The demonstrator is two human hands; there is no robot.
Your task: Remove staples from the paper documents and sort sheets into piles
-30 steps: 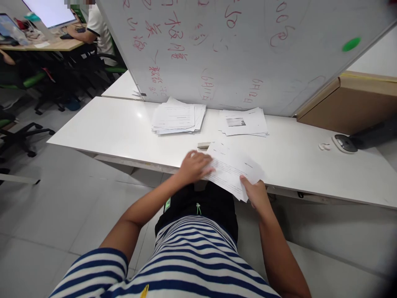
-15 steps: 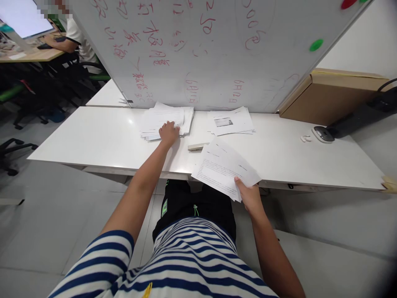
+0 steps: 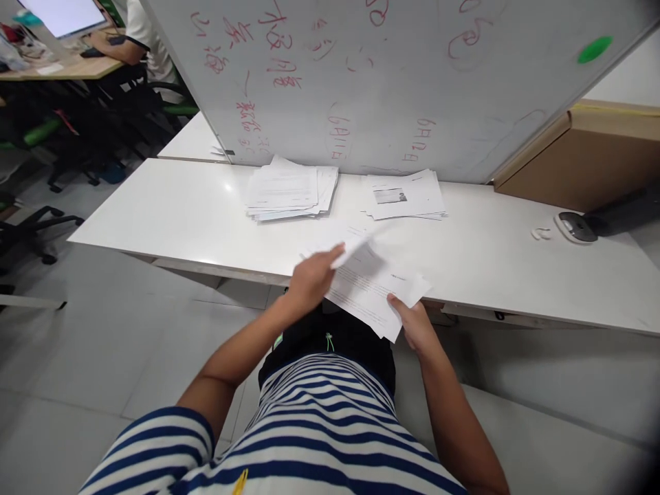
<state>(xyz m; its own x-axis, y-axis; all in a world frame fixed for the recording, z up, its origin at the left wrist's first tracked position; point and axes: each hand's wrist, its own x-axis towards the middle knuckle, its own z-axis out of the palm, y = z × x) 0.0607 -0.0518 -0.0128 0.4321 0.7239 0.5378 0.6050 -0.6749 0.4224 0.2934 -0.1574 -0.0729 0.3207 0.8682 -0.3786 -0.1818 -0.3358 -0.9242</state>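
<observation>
1. Caught the papers (image 3: pixel 361 295) mid-handling, right at the counter (image 3: pixel 170 206)'s front edge, partly overhanging, just above the lap!
2. Kept a firm pinch with the right hand (image 3: pixel 416 324), thumb on top, fingers out of sight beneath the near right corner.
3. Held a curled, raised sheet (image 3: pixel 355 249) in the nearly closed left hand (image 3: pixel 312 278), blurred at the fingertips; couldn't tell the exact grip.
4. Looked only partway through, by judgement: had a thick left stack (image 3: pixel 283 191) and a thinner right stack (image 3: pixel 410 196) lying down, but both hands full and nothing squared up.
5. Saw uneven, fanned edges on both stacks; couldn't count the sheets left to handle.
6. Found just a narrow gap between the stacks, with the whiteboard (image 3: pixel 412 89) close behind as a hard limit.
7. Had wide bare surface to the left, and good open room rightward, up to the small white item (image 3: pixel 540 234) and the mouse (image 3: pixel 576 227).
</observation>
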